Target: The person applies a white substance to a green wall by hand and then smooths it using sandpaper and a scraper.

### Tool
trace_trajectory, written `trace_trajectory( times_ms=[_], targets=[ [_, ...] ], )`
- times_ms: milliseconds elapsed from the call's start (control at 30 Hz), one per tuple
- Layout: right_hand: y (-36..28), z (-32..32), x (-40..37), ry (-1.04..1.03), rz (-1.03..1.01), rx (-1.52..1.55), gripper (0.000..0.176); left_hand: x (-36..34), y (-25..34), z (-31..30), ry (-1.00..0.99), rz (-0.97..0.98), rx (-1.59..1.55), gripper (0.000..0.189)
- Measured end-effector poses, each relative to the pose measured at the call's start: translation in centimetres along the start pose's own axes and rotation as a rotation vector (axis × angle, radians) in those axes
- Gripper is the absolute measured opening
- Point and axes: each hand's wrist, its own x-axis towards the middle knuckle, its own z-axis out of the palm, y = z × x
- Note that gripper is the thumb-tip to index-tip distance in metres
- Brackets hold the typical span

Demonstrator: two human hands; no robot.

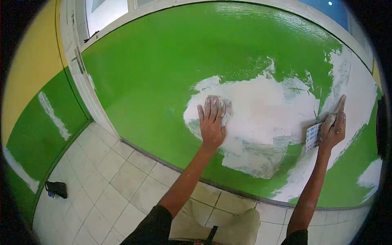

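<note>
My left hand (213,122) presses on the left part of a large white patch (261,110) on the green wall (143,81). Its dusty fingers lie over a thin, pale, clear-looking sheet or pad (227,110), which is hard to make out. Farther right, my right hand (334,126) has its fingers around a flat white card (312,136) with blue print, one finger stretched upward. The card is near the wall, between the patch and a long white strip (351,90); whether it touches the wall is hard to tell.
A white door frame (87,85) with a metal handle (78,60) stands at the left. Light floor tiles (126,179) run below the wall. A small black object (57,189) lies on the floor at the lower left. A window ledge (163,9) borders the wall above.
</note>
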Motion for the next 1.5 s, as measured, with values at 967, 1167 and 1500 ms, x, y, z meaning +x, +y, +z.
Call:
trace_trajectory(
  times_ms=[967,1167,1500],
  targets=[
    [-0.6,0.5,-0.1,0.061,-0.046,-0.044,0.017,11.3,1.6,-1.0,0.220,-0.081,0.046,0.057],
    [-1.2,-0.1,0.0,-0.006,0.038,-0.029,0.013,1.5,2.9,0.3,0.052,-0.049,-0.046,0.053],
    [0.6,0.2,-0.7,0.027,-0.061,0.020,0.035,2.2,1.8,0.4,0.126,-0.188,0.051,0.052]
  ],
)
